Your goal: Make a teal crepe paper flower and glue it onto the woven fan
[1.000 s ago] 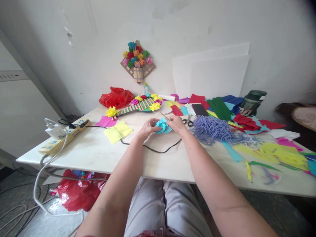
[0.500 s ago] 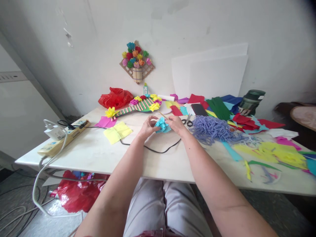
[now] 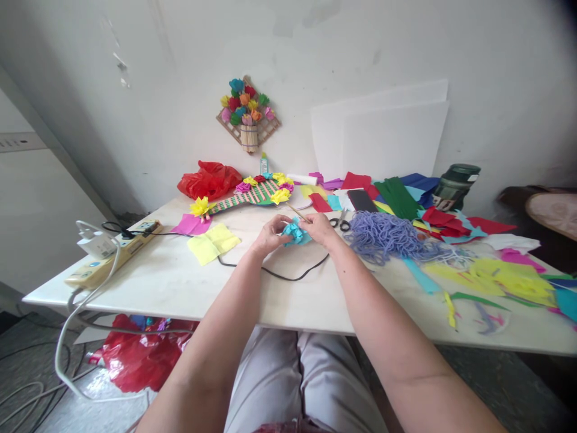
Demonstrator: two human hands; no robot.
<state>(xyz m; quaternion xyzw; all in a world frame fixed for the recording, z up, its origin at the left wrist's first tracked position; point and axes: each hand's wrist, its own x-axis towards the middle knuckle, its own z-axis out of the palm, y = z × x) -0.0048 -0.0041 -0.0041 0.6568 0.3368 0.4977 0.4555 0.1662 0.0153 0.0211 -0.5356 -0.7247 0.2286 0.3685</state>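
Crumpled blue paper (image 3: 296, 233): one, mid-surface (image 3: 180, 288), between both hands. Left hand (image 3: 270, 233): grip pinching the paper's left side. Right hand (image 3: 319, 228): grip pinching a thin stick (image 3: 296, 211) against its right side. Change: barely any; paper-shaping remains in progress.

Turquoise paper (image 3: 296, 232) — matt, crinkled

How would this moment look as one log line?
left hand: holds blue paper | right hand: holds stick | scissors: on table, beside yarn
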